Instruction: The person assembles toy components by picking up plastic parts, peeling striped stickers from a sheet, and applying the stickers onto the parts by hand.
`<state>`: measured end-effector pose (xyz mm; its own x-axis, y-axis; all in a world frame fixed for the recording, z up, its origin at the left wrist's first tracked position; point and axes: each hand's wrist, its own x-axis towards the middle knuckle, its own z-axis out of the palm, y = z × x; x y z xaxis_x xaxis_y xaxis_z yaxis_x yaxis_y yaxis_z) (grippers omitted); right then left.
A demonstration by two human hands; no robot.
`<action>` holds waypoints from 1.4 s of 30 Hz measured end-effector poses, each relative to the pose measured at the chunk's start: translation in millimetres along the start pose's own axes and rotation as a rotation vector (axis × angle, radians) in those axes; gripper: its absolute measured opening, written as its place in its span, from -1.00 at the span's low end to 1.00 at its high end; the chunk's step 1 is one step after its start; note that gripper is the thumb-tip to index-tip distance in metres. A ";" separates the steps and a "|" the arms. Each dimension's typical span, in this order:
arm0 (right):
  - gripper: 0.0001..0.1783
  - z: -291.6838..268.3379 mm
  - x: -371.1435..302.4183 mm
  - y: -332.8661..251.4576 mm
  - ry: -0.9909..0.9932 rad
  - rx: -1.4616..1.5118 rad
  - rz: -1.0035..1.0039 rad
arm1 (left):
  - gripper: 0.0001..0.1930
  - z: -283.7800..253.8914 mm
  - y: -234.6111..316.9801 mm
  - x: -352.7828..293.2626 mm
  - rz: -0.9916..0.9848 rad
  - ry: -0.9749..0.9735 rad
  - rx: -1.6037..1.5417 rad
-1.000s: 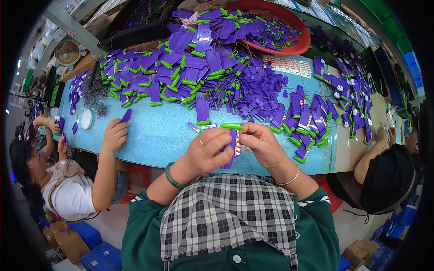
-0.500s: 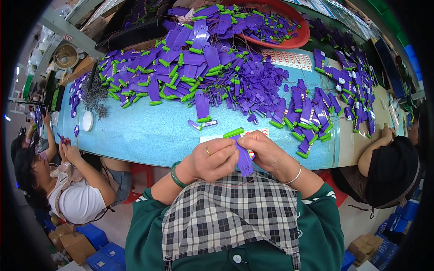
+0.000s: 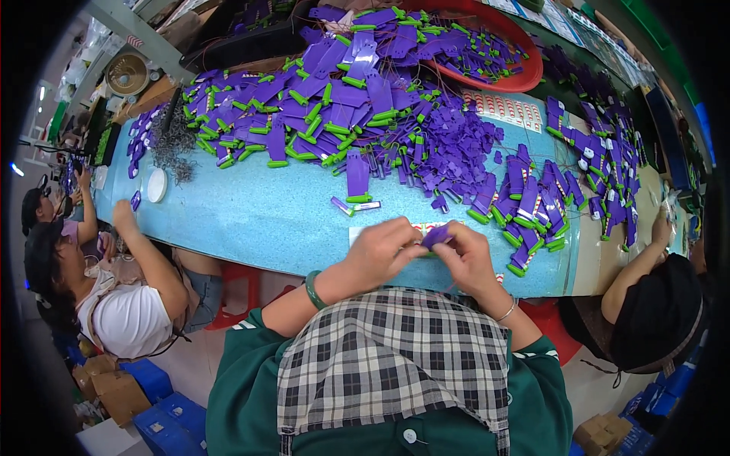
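Note:
My left hand (image 3: 376, 252), fingers curled into a pinch, meets my right hand (image 3: 468, 258) over the near edge of the table. Between them is a flat purple plastic piece (image 3: 437, 236), now tilted and mostly covered by my fingers. My right thumb and fingers grip it from the right; my left fingertips pinch its left side. Its green end is almost hidden. Beneath my hands lies a white sticker sheet (image 3: 354, 235) with red and yellow marks. Just beyond are a purple piece with a green end (image 3: 358, 176) and a small shiny strip (image 3: 367, 206).
A large heap of purple-and-green pieces (image 3: 304, 114) covers the far side of the blue table (image 3: 258, 220). More finished-looking pieces (image 3: 528, 194) lie at right. A red basin (image 3: 525, 72) holds others. A white lid (image 3: 157, 185) sits left. Co-workers (image 3: 125, 296) sit on both sides.
Both hands have turned the purple piece from a broad, hanging view to a tilted, mostly covered one. My right hand has moved slightly right. The co-worker at left has reached an arm toward the table.

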<state>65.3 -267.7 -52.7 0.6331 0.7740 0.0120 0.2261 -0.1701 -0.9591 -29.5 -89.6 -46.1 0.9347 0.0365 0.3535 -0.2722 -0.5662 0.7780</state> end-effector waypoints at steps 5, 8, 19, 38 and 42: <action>-0.59 -4.9 10.0 2.5 0.162 0.752 0.141 | -0.76 -28.2 -30.2 4.9 -0.167 -0.015 0.807; -0.36 -3.7 14.0 3.6 0.043 0.769 0.128 | -0.83 -33.1 -35.6 4.8 -0.143 0.017 0.760; -0.72 12.1 21.6 -4.6 -0.131 0.692 -0.038 | -0.91 -15.1 5.8 5.6 -0.665 -0.051 -1.230; -0.54 17.2 5.4 -10.2 0.322 0.084 -0.239 | -0.80 -9.1 -9.9 -1.1 -0.455 0.285 -1.116; -0.53 14.1 7.9 -15.1 0.323 -0.034 -0.322 | -0.81 -10.5 -10.2 -1.0 -0.431 0.295 -1.069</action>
<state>56.4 -250.4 -42.1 0.7234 0.5620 0.4010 0.4701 0.0244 -0.8823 -30.1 -75.2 -49.0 0.9453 0.3229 -0.0466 -0.1316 0.5079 0.8513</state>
